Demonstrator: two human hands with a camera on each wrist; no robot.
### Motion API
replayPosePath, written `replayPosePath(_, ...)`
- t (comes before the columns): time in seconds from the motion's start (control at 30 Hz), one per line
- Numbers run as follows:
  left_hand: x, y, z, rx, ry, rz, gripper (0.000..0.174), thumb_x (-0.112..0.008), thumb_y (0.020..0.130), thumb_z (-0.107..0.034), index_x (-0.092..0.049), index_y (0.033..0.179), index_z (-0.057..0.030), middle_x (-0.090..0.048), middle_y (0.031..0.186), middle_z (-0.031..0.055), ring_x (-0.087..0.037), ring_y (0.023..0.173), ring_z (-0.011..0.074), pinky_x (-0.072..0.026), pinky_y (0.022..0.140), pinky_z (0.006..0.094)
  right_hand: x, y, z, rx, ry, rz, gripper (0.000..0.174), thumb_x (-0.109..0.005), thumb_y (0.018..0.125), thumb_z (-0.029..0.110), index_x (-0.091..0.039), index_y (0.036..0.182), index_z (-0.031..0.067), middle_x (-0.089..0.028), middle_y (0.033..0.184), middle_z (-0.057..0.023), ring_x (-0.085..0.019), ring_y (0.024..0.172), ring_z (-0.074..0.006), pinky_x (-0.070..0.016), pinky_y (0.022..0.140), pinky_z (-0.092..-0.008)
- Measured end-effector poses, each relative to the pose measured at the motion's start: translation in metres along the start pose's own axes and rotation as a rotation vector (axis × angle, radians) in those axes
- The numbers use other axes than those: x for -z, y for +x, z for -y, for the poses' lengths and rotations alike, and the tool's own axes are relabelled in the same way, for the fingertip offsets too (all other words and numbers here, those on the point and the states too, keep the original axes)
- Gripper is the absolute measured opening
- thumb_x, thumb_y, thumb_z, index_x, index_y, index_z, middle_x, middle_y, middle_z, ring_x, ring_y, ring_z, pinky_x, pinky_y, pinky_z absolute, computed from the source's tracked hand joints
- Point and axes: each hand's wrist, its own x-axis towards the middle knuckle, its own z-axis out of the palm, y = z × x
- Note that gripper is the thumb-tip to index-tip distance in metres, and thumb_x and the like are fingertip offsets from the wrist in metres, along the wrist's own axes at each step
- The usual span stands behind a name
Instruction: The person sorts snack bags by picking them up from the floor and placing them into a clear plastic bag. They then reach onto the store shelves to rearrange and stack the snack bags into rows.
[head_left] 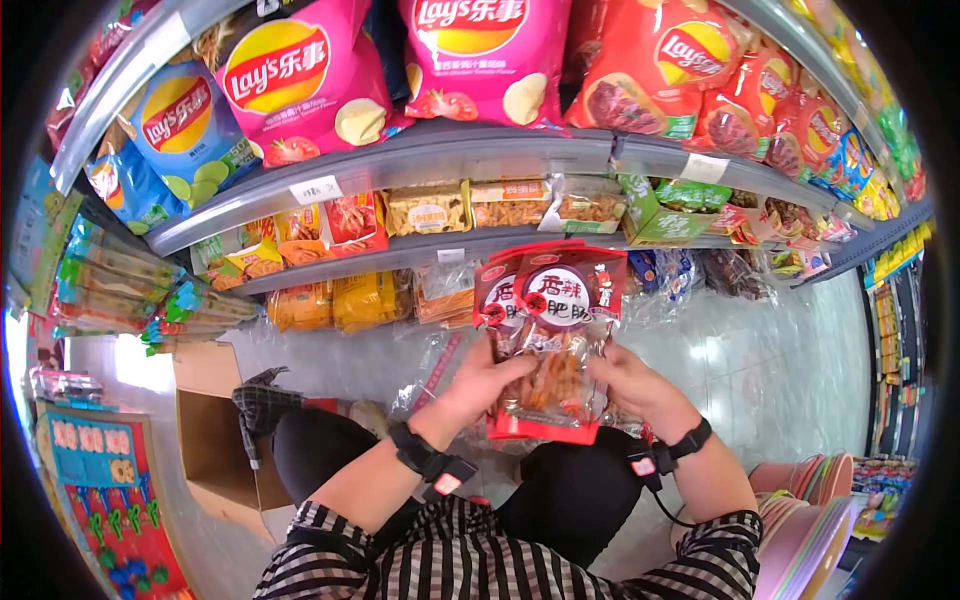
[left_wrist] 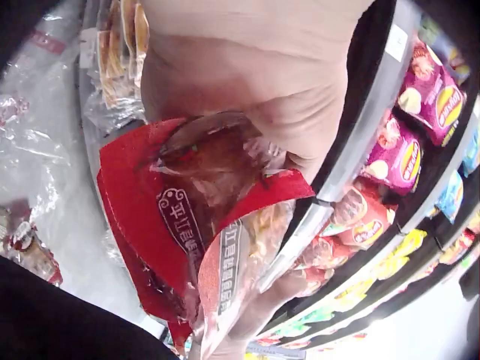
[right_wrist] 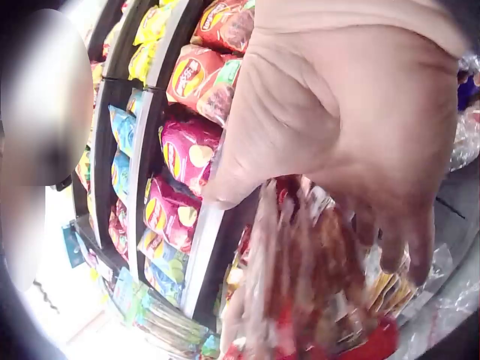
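While the left hand (head_left: 478,385) pinches the red snack packets (head_left: 565,300), thumb across the front, the right hand (head_left: 640,385) is spread around their right side, its fingers straight in the right wrist view. At least two overlapping packets are held up before the middle of the lower shelf (head_left: 370,256), hiding part of its front edge. The foremost reads 香辣肥肠 in dark characters; the white print on the red strips in the left wrist view is only partly legible.

Above, pink chip bags (head_left: 484,60) on the upper shelf (head_left: 500,155) say Lay's 乐事, with a blue bag (head_left: 180,125) towards its left end, red bags (head_left: 645,75) towards its right, and a white price tag (head_left: 316,189) on its edge. An open cardboard box (head_left: 205,365) stands on the floor (head_left: 760,350), left of the person's knees.
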Motion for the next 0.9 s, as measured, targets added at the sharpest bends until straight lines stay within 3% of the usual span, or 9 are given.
replayPosePath(0.03,-0.012,0.005,0.0,-0.178,0.196,-0.079,0.052,-0.063,0.081,-0.003,-0.04,0.128,0.0023,-0.058,0.116,0.0111,-0.057,0.1,0.016,-0.0462,0.089,0.0305,-0.003,0.003,0.002,-0.044,0.05,-0.054,0.063,-0.067,0.087,0.023,-0.034,0.136,-0.0004,-0.048,0.129,-0.0099,-0.05,0.115,-0.0198,-0.0411,0.099,-0.0357)
replayPosePath(0.1,-0.028,0.007,-0.008,-0.173,0.25,-0.019,0.06,-0.066,0.08,-0.005,-0.035,0.131,0.0012,-0.055,0.119,0.0098,-0.052,0.107,0.0145,-0.0419,0.094,0.0299,-0.004,0.005,0.006,-0.101,0.009,-0.15,0.068,-0.068,0.086,0.022,-0.03,0.138,-0.001,-0.047,0.131,-0.0114,-0.048,0.117,-0.0195,-0.0399,0.1,-0.0351)
replayPosePath(0.2,-0.044,0.007,-0.018,-0.255,0.59,-0.031,0.069,-0.071,0.079,-0.011,-0.031,0.134,-0.0007,-0.054,0.121,0.0083,-0.051,0.11,0.0148,-0.0421,0.096,0.032,0.001,0.008,0.001,0.27,-0.198,-0.196,0.075,-0.071,0.084,0.022,-0.026,0.139,-0.0012,-0.052,0.126,-0.0124,-0.051,0.113,-0.0198,-0.0418,0.098,-0.0349)
replayPosePath(0.33,-0.063,0.014,-0.032,-0.18,0.255,0.018,0.059,-0.074,0.08,-0.013,-0.043,0.128,0.0018,-0.059,0.117,0.0089,-0.055,0.106,0.0161,-0.0453,0.092,0.0331,0.009,-0.009,0.007,0.269,-0.257,-0.315,0.074,-0.073,0.081,0.02,-0.03,0.137,-0.0009,-0.052,0.126,-0.0128,-0.053,0.112,-0.0208,-0.0431,0.097,-0.0361)
replayPosePath(0.43,-0.076,0.018,-0.045,-0.058,0.101,0.062,0.052,-0.073,0.08,-0.011,-0.049,0.124,0.002,-0.061,0.114,0.0089,-0.057,0.103,0.0165,-0.0462,0.091,0.0326,0.028,-0.023,0.01,0.088,0.156,-0.314,0.07,-0.075,0.078,0.015,-0.035,0.133,-0.0008,-0.054,0.124,-0.0123,-0.057,0.108,-0.0211,-0.046,0.094,-0.0376)
replayPosePath(0.53,-0.084,0.034,-0.033,-0.083,0.205,0.075,0.052,-0.072,0.08,-0.011,-0.049,0.124,0.0022,-0.061,0.115,0.0093,-0.058,0.103,0.0164,-0.0467,0.09,0.0328,0.037,-0.031,0.005,0.215,0.144,-0.191,0.061,-0.076,0.075,0.009,-0.045,0.127,-0.0007,-0.061,0.114,-0.0097,-0.061,0.101,-0.0199,-0.0496,0.089,-0.0366)
replayPosePath(0.77,-0.098,0.062,-0.019,-0.171,0.553,0.031,0.057,-0.073,0.077,-0.017,-0.047,0.124,0.0017,-0.061,0.115,0.0128,-0.057,0.106,0.0205,-0.044,0.094,0.0345,0.05,-0.031,-0.002,0.265,0.103,-0.24,0.05,-0.073,0.073,0.005,-0.053,0.118,-0.0013,-0.063,0.108,-0.0087,-0.062,0.095,-0.0182,-0.0514,0.083,-0.0336)
replayPosePath(0.83,-0.102,0.068,-0.017,-0.151,0.635,-0.039,0.057,-0.074,0.075,-0.025,-0.05,0.119,0.0014,-0.063,0.109,0.0184,-0.061,0.105,0.0313,-0.0459,0.091,0.0383,0.057,-0.026,-0.006,0.248,0.087,-0.311,0.043,-0.069,0.073,0.001,-0.056,0.114,-0.0016,-0.064,0.104,-0.0078,-0.063,0.092,-0.0169,-0.0517,0.081,-0.033)
replayPosePath(0.9,-0.103,0.073,-0.015,-0.131,0.642,-0.016,0.06,-0.074,0.077,-0.027,-0.048,0.123,0.0009,-0.061,0.114,0.016,-0.058,0.107,0.0268,-0.0438,0.094,0.0368,0.058,-0.025,-0.004,0.243,0.112,-0.322,0.042,-0.068,0.073,0.0,-0.056,0.113,-0.0013,-0.064,0.102,-0.0073,-0.063,0.09,-0.0164,-0.0516,0.081,-0.0327)
